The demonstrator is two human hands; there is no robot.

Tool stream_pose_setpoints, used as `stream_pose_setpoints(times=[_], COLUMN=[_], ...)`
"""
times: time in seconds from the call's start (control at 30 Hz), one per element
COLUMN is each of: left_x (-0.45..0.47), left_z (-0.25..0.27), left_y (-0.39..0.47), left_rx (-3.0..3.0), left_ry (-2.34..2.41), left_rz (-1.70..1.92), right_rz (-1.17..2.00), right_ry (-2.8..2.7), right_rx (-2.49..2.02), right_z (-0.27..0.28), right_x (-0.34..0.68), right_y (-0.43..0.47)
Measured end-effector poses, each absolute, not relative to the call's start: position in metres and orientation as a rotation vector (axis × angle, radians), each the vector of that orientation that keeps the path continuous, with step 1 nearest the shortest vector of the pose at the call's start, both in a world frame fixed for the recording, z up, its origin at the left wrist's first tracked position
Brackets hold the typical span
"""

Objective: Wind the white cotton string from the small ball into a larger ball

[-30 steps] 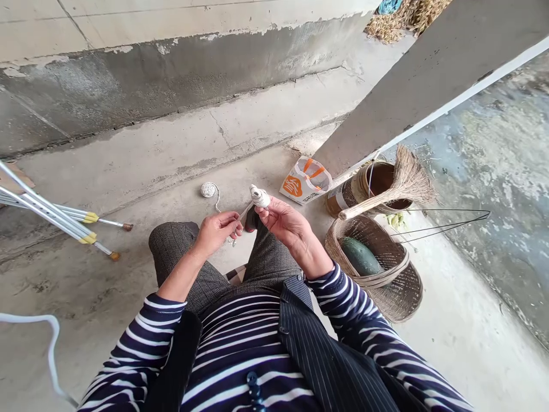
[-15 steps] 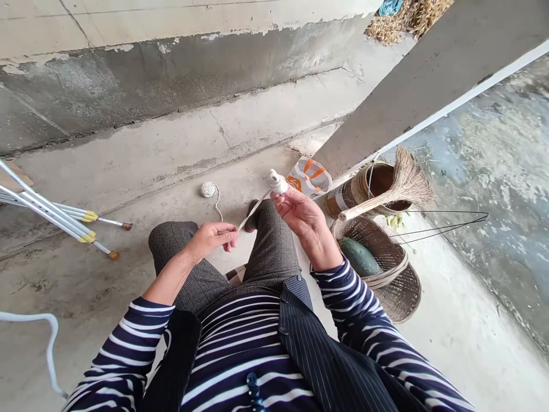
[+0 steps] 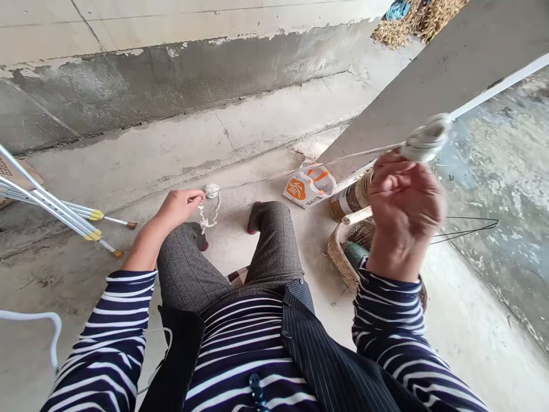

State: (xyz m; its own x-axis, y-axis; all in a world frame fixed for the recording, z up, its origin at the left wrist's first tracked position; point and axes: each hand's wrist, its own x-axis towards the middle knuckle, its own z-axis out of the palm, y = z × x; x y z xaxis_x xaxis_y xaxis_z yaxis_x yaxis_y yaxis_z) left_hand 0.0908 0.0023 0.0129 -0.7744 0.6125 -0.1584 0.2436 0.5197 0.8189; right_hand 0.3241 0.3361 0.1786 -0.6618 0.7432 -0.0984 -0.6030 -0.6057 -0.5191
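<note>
My right hand (image 3: 407, 200) is raised at the right, its fingers closed around a wound bundle of white cord (image 3: 426, 140), which is blurred. From that bundle a thin strand (image 3: 343, 155) stretches across to the left. My left hand (image 3: 182, 207) pinches cord above my left knee, and a loose, kinked length (image 3: 205, 220) hangs from its fingertips. Just past those fingers a ball of white cord (image 3: 211, 190) lies on the concrete floor, with a strand leading off it. Exactly where the strands meet in my left fingers is hidden.
An orange and white bag (image 3: 306, 186) sits by the pillar (image 3: 398, 86). Behind my right forearm are a bucket (image 3: 343, 200), a broom handle (image 3: 357, 216) and a woven basket (image 3: 338, 252) holding a dark green melon (image 3: 354, 253). Metal crutches (image 3: 55, 212) stand at the left.
My right hand has moved up and right with the cord bundle, and my left hand has moved left. The strand between them is much longer and stretched out.
</note>
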Motion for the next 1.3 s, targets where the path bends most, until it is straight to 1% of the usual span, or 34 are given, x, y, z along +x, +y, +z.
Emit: stream_pose_setpoints(times=[0.07,0.13,0.2,0.27,0.37,0.5,0.67,0.77,0.9,1.03,1.2,1.3], left_x=[0.08,0.071,0.067,0.067,0.076,0.11,0.174,0.199,0.209,0.211,0.218,0.216], left_z=[0.009,0.002,-0.005,-0.011,-0.013,0.001,0.031,0.042,0.042,0.036,0.037,0.045], left_y=[0.001,0.002,0.008,0.02,0.044,0.072,0.093,0.095,0.084,0.069,0.051,0.046], left_rx=[0.697,0.663,0.697,0.791,0.894,0.836,0.731,0.682,0.63,0.752,0.928,1.101], left_ry=[2.382,2.427,2.491,2.499,2.45,2.374,1.907,1.786,1.838,2.05,2.24,2.446], left_rz=[1.086,1.003,0.958,0.984,1.056,1.231,1.72,1.797,1.721,1.482,1.127,0.895], right_rz=[2.2,2.111,2.029,2.033,2.216,2.431,2.707,2.724,2.558,2.371,1.9,1.561], right_ry=[-0.598,-0.761,-0.967,-1.132,-1.257,-1.391,-1.309,-1.325,-1.403,-1.562,-1.926,-2.219], right_rx=[-0.376,-0.408,-0.471,-0.519,-0.529,-0.5,-0.569,-0.597,-0.581,-0.556,-0.497,-0.363], right_z=[0.199,0.214,0.219,0.216,0.195,0.15,0.103,0.093,0.091,0.077,0.043,0.026], right_x=[0.339,0.352,0.358,0.356,0.338,0.299,0.262,0.254,0.253,0.253,0.252,0.254], right_y=[0.335,0.333,0.329,0.32,0.301,0.271,0.241,0.235,0.238,0.242,0.248,0.247])
